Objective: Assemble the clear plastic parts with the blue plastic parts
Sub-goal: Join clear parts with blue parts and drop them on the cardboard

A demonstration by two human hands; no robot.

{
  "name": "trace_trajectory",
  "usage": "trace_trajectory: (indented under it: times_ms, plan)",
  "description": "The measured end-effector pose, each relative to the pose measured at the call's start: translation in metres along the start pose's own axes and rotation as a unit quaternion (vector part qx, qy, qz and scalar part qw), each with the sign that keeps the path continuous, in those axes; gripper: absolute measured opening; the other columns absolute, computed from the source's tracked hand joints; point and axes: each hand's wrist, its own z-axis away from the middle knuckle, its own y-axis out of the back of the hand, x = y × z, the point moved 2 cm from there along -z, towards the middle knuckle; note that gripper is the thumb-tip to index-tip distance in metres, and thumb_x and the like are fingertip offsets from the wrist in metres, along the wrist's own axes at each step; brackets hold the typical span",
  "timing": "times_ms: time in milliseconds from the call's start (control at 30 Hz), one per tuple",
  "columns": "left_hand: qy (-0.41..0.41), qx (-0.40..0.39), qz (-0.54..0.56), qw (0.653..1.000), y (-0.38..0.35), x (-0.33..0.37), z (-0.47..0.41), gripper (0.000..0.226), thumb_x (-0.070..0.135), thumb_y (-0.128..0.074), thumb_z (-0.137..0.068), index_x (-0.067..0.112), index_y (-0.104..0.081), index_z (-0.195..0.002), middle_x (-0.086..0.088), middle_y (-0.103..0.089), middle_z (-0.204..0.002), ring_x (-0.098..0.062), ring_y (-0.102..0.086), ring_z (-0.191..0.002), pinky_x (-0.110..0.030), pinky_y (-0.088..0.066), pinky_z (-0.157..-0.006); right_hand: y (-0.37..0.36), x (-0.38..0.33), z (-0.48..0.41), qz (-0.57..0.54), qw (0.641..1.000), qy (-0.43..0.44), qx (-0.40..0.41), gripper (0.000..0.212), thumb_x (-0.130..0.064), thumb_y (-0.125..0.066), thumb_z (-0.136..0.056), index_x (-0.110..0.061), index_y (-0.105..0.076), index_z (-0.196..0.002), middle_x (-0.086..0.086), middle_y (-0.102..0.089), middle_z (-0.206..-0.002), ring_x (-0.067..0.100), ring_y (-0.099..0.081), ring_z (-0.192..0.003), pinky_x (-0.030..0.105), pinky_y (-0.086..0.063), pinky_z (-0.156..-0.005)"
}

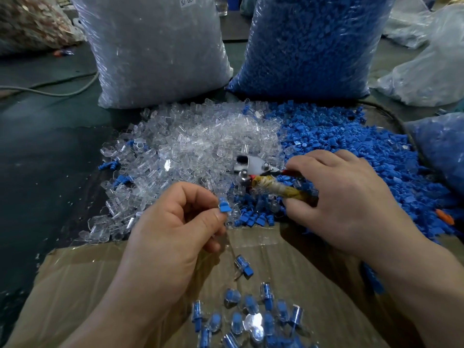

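A heap of clear plastic parts (195,144) lies in the middle, and a heap of blue plastic parts (351,146) spreads to its right. My left hand (173,232) pinches one small blue part (224,206) between thumb and forefinger, just above the near edge of the clear heap. My right hand (346,197) grips the taped handles of a pair of pliers (253,169), whose metal head rests on the heaps' border. Several assembled clear-and-blue pieces (251,315) lie on the cardboard (75,285) near me.
A big bag of clear parts (155,46) and a big bag of blue parts (311,43) stand behind the heaps. More bags lie at the right (431,69) and far left. A grey cable (50,91) runs across the dark floor on the left.
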Motion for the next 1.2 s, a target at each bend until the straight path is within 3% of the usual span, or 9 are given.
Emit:
trace_trajectory:
  times_ms: [133, 233, 367, 600, 733, 833, 1033, 1200]
  plan:
    - [0.009, 0.007, 0.042, 0.999, 0.003, -0.004, -0.002, 0.011, 0.025, -0.075, -0.076, 0.029, -0.071, -0.086, -0.008, -0.071, -0.071, -0.018, -0.066, -0.055, -0.021, -0.053, -0.051, 0.008, -0.013, 0.010, -0.072, 0.994, 0.070, 0.037, 0.050, -0.051, -0.045, -0.079, -0.028, -0.055, -0.122, -0.010, -0.058, -0.100, 0.014, -0.052, -0.088, 0.032, -0.044, -0.071]
    - [0.006, -0.001, 0.075, 0.997, 0.006, -0.004, -0.003, 0.029, 0.042, -0.078, -0.063, 0.027, -0.071, -0.087, -0.009, -0.069, -0.072, -0.021, -0.065, -0.057, -0.031, -0.054, -0.055, 0.011, -0.018, 0.016, -0.086, 0.988, 0.121, 0.031, 0.049, -0.049, -0.048, -0.078, -0.026, -0.060, -0.119, -0.009, -0.061, -0.098, 0.014, -0.056, -0.086, 0.033, -0.049, -0.068]
    - [-0.037, -0.003, 0.052, 0.998, 0.009, -0.003, -0.004, 0.009, 0.026, -0.073, -0.077, 0.028, -0.070, -0.085, -0.008, -0.069, -0.072, -0.020, -0.066, -0.060, -0.030, -0.055, -0.055, 0.012, -0.017, 0.019, -0.082, 0.988, 0.133, 0.013, 0.054, -0.051, -0.047, -0.077, -0.025, -0.059, -0.123, -0.009, -0.061, -0.105, 0.015, -0.057, -0.094, 0.034, -0.051, -0.074]
    - [-0.069, -0.013, 0.053, 0.996, 0.007, 0.003, -0.001, 0.011, 0.018, -0.069, -0.078, 0.026, -0.069, -0.084, -0.008, -0.069, -0.073, -0.017, -0.065, -0.059, -0.026, -0.055, -0.054, 0.014, -0.016, 0.020, -0.078, 0.989, 0.124, 0.004, 0.058, -0.051, -0.045, -0.076, -0.027, -0.056, -0.128, -0.011, -0.059, -0.112, 0.016, -0.056, -0.099, 0.033, -0.049, -0.081]
    - [-0.092, -0.011, 0.016, 0.996, 0.006, 0.011, 0.002, 0.009, 0.025, -0.076, -0.082, 0.028, -0.068, -0.083, -0.006, -0.068, -0.074, -0.016, -0.064, -0.059, -0.028, -0.058, -0.053, 0.013, -0.016, 0.019, -0.059, 0.989, 0.136, -0.016, 0.059, -0.056, -0.043, -0.080, -0.030, -0.053, -0.132, -0.014, -0.059, -0.114, 0.012, -0.053, -0.102, 0.031, -0.046, -0.086]
    - [-0.094, -0.014, 0.007, 0.995, 0.004, 0.015, 0.004, 0.014, 0.034, -0.068, -0.069, 0.028, -0.068, -0.083, -0.006, -0.068, -0.075, -0.016, -0.064, -0.059, -0.029, -0.059, -0.054, 0.012, -0.015, 0.018, -0.046, 0.988, 0.144, -0.024, 0.060, -0.061, -0.043, -0.082, -0.032, -0.052, -0.134, -0.016, -0.060, -0.112, 0.011, -0.053, -0.101, 0.030, -0.047, -0.087]
    - [-0.100, -0.015, 0.005, 0.995, 0.005, 0.014, 0.003, 0.011, 0.028, -0.066, -0.071, 0.030, -0.068, -0.081, -0.004, -0.069, -0.080, -0.017, -0.064, -0.061, -0.030, -0.057, -0.055, 0.010, -0.013, 0.019, -0.045, 0.988, 0.146, -0.017, 0.063, -0.063, -0.044, -0.081, -0.030, -0.055, -0.134, -0.015, -0.061, -0.110, 0.012, -0.053, -0.099, 0.030, -0.046, -0.086]
    - [-0.100, -0.019, -0.007, 0.995, 0.006, 0.013, 0.004, 0.009, 0.033, -0.069, -0.074, 0.031, -0.068, -0.083, -0.004, -0.070, -0.081, -0.017, -0.066, -0.062, -0.032, -0.059, -0.056, 0.010, -0.016, 0.018, -0.050, 0.988, 0.144, -0.006, 0.057, -0.063, -0.046, -0.080, -0.031, -0.063, -0.124, -0.015, -0.064, -0.095, 0.012, -0.058, -0.087, 0.035, -0.052, -0.078]
